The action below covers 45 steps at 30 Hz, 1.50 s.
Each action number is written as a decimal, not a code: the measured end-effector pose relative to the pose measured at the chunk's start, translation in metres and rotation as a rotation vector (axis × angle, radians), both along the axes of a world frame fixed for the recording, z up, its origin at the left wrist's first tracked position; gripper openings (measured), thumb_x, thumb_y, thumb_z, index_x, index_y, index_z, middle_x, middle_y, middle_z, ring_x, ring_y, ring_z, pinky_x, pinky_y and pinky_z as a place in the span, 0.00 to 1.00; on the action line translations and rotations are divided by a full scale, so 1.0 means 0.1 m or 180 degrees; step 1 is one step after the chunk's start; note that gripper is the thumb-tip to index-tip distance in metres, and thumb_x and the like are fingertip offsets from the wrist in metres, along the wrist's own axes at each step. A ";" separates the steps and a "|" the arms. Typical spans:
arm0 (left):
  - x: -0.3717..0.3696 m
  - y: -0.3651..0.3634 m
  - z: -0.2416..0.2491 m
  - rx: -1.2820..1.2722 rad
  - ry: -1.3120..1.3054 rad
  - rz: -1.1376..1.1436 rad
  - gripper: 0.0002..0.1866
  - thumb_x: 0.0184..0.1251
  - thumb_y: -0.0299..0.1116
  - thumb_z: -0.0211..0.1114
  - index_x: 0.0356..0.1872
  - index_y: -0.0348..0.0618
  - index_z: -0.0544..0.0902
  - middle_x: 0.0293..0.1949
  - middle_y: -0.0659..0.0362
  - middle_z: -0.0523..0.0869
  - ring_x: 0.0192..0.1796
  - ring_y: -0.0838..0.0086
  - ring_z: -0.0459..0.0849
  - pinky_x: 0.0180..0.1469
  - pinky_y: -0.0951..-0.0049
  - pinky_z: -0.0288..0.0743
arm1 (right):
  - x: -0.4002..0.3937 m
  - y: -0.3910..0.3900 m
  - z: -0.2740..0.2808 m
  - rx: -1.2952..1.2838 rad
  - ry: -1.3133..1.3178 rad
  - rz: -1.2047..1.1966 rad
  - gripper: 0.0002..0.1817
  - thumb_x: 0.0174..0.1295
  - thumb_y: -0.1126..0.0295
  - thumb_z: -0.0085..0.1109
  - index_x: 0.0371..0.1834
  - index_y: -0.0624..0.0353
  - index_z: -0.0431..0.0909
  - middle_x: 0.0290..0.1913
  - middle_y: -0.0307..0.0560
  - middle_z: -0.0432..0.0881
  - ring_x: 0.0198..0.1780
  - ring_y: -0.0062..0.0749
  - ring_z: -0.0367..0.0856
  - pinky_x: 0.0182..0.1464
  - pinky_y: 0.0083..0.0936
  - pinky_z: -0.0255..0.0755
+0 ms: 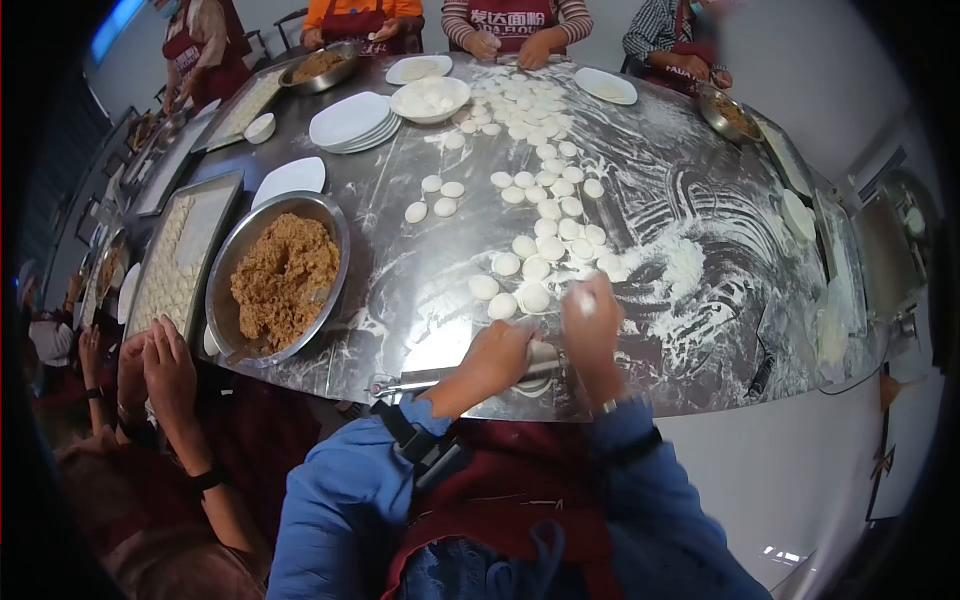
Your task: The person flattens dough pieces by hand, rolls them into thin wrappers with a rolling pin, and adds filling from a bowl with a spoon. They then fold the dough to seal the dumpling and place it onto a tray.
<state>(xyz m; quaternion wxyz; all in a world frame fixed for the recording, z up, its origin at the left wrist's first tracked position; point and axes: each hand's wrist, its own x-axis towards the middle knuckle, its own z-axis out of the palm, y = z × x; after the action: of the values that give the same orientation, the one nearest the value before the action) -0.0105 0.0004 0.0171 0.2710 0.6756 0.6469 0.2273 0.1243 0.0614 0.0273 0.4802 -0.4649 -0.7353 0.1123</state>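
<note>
Your steel bench [400, 225] carries a bowl [335, 215] of brown filling [285, 275] to your left. Your left hand [492, 357] and right hand [592, 322] look curled near its edge, but can't tell what either grip has. Dough rounds [536, 268] sit just beyond; crowding plus too little flour [683, 268] could stick 'em together.

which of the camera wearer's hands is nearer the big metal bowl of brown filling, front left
Left. The left hand is to the right of the metal bowl, apart from it; the right hand is farther right.
</note>
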 end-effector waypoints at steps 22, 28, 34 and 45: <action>-0.07 -0.02 -0.11 0.0190 -0.0038 0.0072 0.06 0.57 0.30 0.58 0.34 0.42 0.79 0.28 0.46 0.82 0.34 0.49 0.81 0.39 0.55 0.74 | 0.27 -0.37 -0.23 -0.1023 0.0545 -0.0222 0.07 0.57 0.70 0.56 0.29 0.58 0.68 0.23 0.56 0.74 0.27 0.54 0.76 0.29 0.43 0.68; 0.09 0.08 -0.20 0.0402 -0.0018 0.0112 0.08 0.57 0.32 0.59 0.38 0.46 0.80 0.27 0.46 0.82 0.34 0.49 0.81 0.38 0.53 0.74 | -0.16 0.07 0.09 -0.0392 0.0199 -0.0185 0.06 0.56 0.72 0.56 0.30 0.61 0.69 0.24 0.60 0.76 0.28 0.59 0.76 0.30 0.42 0.68; -0.04 -0.01 -0.17 0.0422 0.0193 -0.0194 0.08 0.59 0.33 0.58 0.38 0.45 0.79 0.25 0.45 0.81 0.32 0.48 0.81 0.35 0.51 0.74 | 0.30 -0.49 -0.12 -0.0966 0.0793 -0.0093 0.06 0.56 0.74 0.55 0.27 0.61 0.68 0.22 0.56 0.74 0.24 0.48 0.75 0.27 0.37 0.67; 0.01 0.01 -0.18 0.0282 0.0415 -0.0307 0.08 0.55 0.32 0.60 0.35 0.45 0.81 0.28 0.48 0.83 0.34 0.51 0.82 0.39 0.55 0.76 | 0.22 -0.32 -0.08 -0.0696 0.0311 -0.0212 0.07 0.56 0.73 0.55 0.27 0.60 0.67 0.23 0.56 0.74 0.25 0.57 0.74 0.29 0.41 0.67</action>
<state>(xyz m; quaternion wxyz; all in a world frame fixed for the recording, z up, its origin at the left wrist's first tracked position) -0.0094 0.0012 -0.0009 0.2089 0.7307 0.6191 0.1979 0.1464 0.0296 0.0196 0.4653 -0.5327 -0.6785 0.1983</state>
